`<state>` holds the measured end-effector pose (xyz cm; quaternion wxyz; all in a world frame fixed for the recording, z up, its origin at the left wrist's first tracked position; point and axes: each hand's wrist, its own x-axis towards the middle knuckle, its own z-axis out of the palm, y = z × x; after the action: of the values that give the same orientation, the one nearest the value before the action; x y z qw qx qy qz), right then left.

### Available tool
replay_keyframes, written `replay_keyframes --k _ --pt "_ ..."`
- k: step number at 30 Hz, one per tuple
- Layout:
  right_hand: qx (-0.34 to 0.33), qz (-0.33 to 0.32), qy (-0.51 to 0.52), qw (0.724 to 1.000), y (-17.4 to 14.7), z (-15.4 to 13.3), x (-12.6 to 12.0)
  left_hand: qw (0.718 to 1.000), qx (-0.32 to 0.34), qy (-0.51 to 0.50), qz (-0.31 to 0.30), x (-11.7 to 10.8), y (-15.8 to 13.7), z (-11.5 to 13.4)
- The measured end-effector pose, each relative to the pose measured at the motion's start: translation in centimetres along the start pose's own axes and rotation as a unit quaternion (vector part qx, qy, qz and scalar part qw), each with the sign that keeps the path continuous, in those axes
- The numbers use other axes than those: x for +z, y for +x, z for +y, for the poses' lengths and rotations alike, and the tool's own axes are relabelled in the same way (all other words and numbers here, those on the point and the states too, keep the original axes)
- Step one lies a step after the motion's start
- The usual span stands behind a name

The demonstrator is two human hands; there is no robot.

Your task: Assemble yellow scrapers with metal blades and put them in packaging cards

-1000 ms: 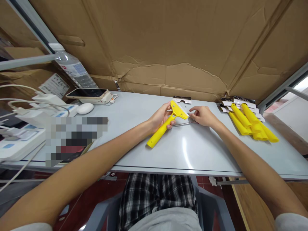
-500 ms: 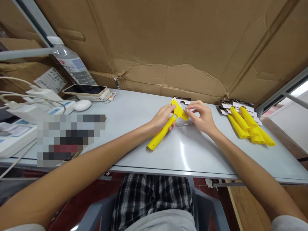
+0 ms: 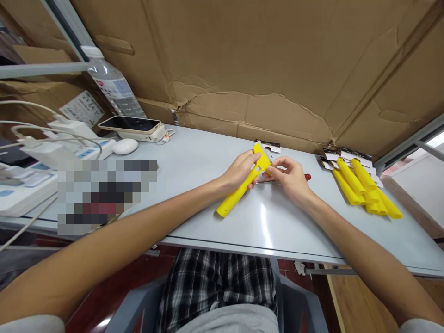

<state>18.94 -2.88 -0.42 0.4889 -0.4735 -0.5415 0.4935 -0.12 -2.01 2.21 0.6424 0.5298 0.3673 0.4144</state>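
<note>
A yellow plastic scraper (image 3: 239,194) is held tilted over the tabletop, its wide head away from me and its handle toward me. My left hand (image 3: 240,172) grips it below the head, thumb lying on the head's face. At the head's right corner, the thumb and index finger of my right hand (image 3: 288,176) pinch together on the edge; any small part between them is hidden. Under my hands lies a screwdriver with a thin metal shaft and a red handle (image 3: 307,177), partly covered by my right hand. Just behind the scraper is a black-and-white header card (image 3: 273,146).
Several yellow scrapers (image 3: 367,187) with header cards are piled at the right. At the left are power strips (image 3: 26,189) with cables, a white mouse (image 3: 125,146), a phone (image 3: 131,124) and a water bottle (image 3: 116,88). Cardboard (image 3: 243,60) walls the back.
The view has shifted slightly, so the tabletop things sit a little farther right. My right fingers have closed in on the head's corner, and the screwdriver's red handle now shows.
</note>
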Motion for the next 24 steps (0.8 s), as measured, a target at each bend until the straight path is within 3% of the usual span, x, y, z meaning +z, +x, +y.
replay_keyframes --k 4,16,24 --pt "-0.017 0.025 0.027 0.999 -0.1 -0.3 -0.1 1.000 0.004 0.007 -0.021 0.0 0.0 -0.2" --pt "0.007 -0.005 0.034 0.999 0.0 -0.4 -0.7 0.999 -0.013 0.017 -0.035 0.2 -0.3 -0.2" --pt "0.065 -0.146 0.016 0.987 0.9 -1.2 -3.1 0.997 -0.016 0.042 -0.066 0.3 -0.6 0.0"
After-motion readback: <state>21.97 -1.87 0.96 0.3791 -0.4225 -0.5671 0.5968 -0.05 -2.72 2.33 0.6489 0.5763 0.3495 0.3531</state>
